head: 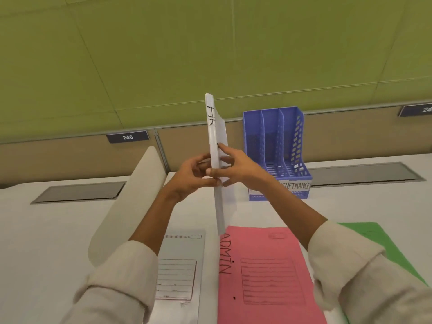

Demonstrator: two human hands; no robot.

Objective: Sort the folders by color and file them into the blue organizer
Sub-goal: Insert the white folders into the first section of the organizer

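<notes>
head view: left hand (191, 176) and right hand (236, 169) pinch upright white folder (216, 160); keep edge vertical, aim for blue organizer (277, 148) slot.

Organizer (275, 146) label partly hidden; green folder (383, 249) cut off

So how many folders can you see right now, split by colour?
White: 2, one marked HR held upright in both hands, one flat on the desk
Pink: 1, marked ADMIN, flat on the desk
Green: 1, partly under the right sleeve
Total: 4
</notes>
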